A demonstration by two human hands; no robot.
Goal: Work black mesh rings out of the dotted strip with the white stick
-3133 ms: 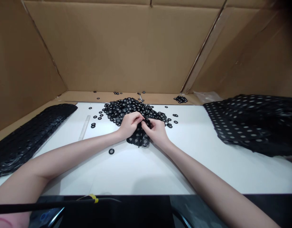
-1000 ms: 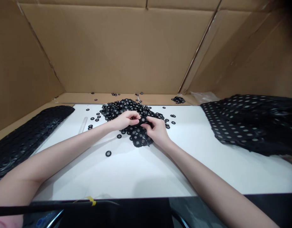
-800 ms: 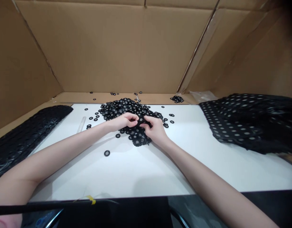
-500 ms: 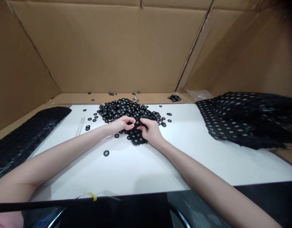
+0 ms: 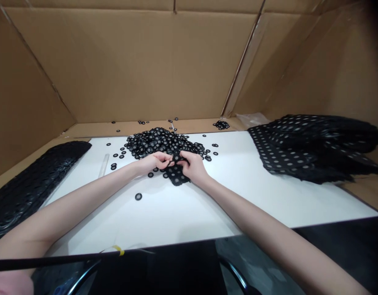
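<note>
Between my hands, in the middle of the white board, is a small piece of black sheet (image 5: 178, 177) with grey round dots. My left hand (image 5: 155, 162) pinches at its left edge, thumb against fingers. My right hand (image 5: 193, 167) grips the upper right part, with the thumb below and the index finger on top. Just behind them spreads a heap of small black rings with grey centres (image 5: 158, 139). A loose ring (image 5: 138, 196) lies nearer to me. Whether a single ring is between my left fingertips is too small to tell.
To the right lies a large crumpled black dotted sheet (image 5: 287, 159). A black textured bundle (image 5: 38, 180) lies at the left, beside a clear plastic strip (image 5: 104, 165). More rings (image 5: 221, 125) sit near the cardboard wall (image 5: 130, 65). The white board (image 5: 164, 221) ends before my body.
The view has shifted slightly. My left finger and thumb have closed tighter at the piece's edge; my right hand keeps its grip.
</note>
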